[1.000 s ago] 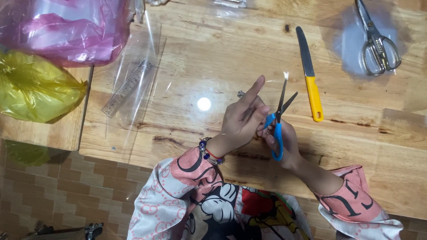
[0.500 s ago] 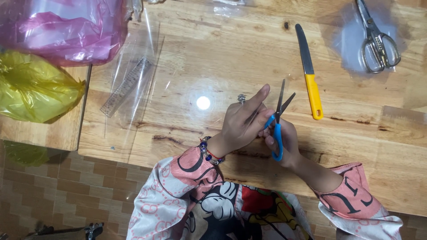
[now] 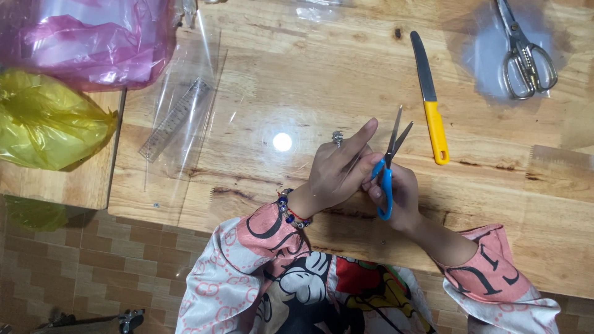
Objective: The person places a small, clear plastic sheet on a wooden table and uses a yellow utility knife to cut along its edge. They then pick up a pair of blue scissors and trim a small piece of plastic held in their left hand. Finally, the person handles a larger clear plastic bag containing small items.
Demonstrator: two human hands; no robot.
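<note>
The right hand (image 3: 399,198) grips blue-handled scissors (image 3: 388,162) just right of the frame's centre, blades slightly parted and pointing up the picture. The left hand (image 3: 337,170) lies against it, index finger stretched toward the blades, other fingers curled; what it pinches is too small to tell. Both wrists cross the table's (image 3: 309,74) near edge. Bare wood opens left of the hands. A yellow-handled knife (image 3: 430,99) lies just right; metal scissors (image 3: 525,52) upper right; a clear ruler (image 3: 173,120) left
</note>
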